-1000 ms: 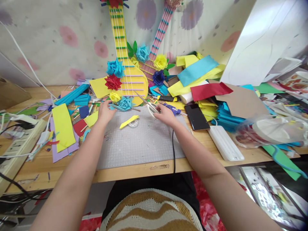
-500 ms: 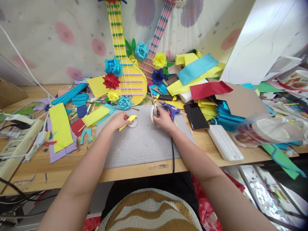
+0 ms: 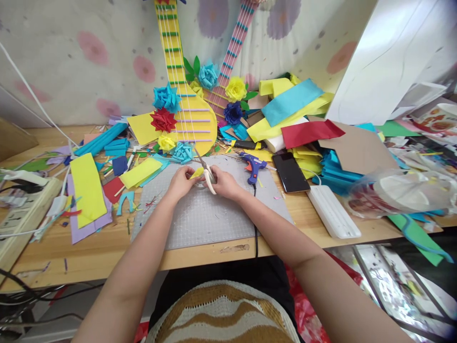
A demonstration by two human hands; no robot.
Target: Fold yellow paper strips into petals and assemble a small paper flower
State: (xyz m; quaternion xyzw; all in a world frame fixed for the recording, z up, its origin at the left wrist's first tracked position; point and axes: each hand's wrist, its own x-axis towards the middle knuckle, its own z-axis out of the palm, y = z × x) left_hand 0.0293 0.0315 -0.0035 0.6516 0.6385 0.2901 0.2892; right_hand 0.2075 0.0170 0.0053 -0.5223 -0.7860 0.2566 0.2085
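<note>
My left hand point(image 3: 182, 182) is closed on a small folded piece of yellow paper point(image 3: 197, 173) above the grey cutting mat point(image 3: 210, 219). Close beside it, my right hand point(image 3: 223, 183) grips a pair of scissors point(image 3: 208, 178) with white handles. Their blades point up and away to the left, just past the yellow paper. Under the hands lies a clear round disc point(image 3: 200, 185), mostly covered. A blue glue gun point(image 3: 254, 166) rests on the mat to the right of my right hand.
A yellow paper guitar point(image 3: 194, 114) with paper flowers leans at the back. To the right lie a phone point(image 3: 291, 171), a white power bank point(image 3: 333, 211) and piled coloured paper point(image 3: 293, 102). Yellow sheets point(image 3: 88, 190) and a power strip point(image 3: 21, 216) are on the left.
My right hand has moved left with the scissors, bringing them up to the yellow paper in my left hand. The glue gun now shows fully.
</note>
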